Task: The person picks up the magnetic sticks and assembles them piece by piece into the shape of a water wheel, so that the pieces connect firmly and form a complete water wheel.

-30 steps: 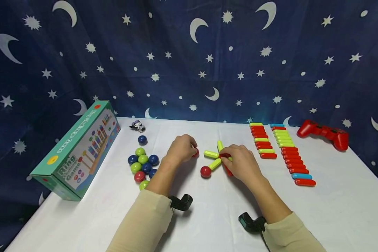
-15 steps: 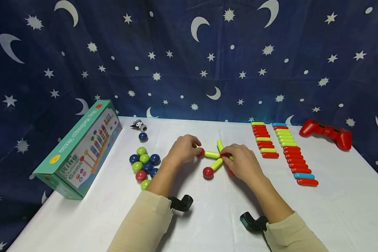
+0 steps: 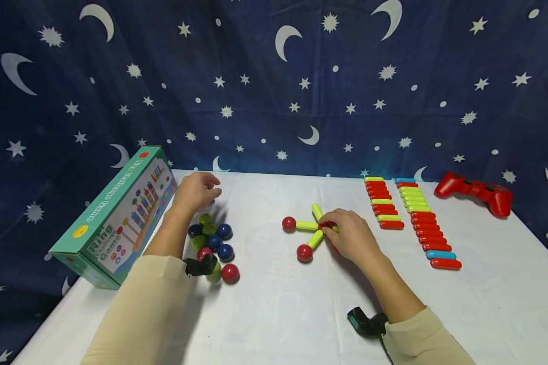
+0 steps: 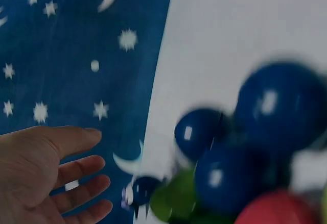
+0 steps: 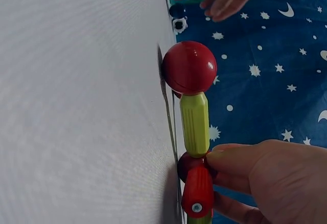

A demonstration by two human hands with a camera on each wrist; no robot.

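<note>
My right hand [image 3: 351, 234] pinches the red centre ball [image 5: 185, 169] of a construction in the middle of the white table. Yellow-green rods [image 3: 306, 226] and a red rod [image 5: 198, 191] stick out from that ball. Two of the rods end in red balls, a left one [image 3: 289, 224] and a nearer one [image 3: 304, 253]; part of the construction is hidden behind my right fingers. Over at the back left, my left hand [image 3: 196, 191] hovers with loose, spread fingers, holding nothing. Below it lies a cluster of green, red and blue balls [image 3: 225, 231].
At the left stands a green toy box [image 3: 114, 218]. Two columns of red, yellow-green and blue rods [image 3: 423, 227] lie at the right, beside a red game controller [image 3: 474, 193]. A small figurine [image 4: 126, 196] and one blue ball [image 4: 146, 190] sit near the table's back edge.
My left hand brought a red ball against the end of the left yellow-green rod, let go, and moved left over the loose balls. My right hand has stayed at the centre.
</note>
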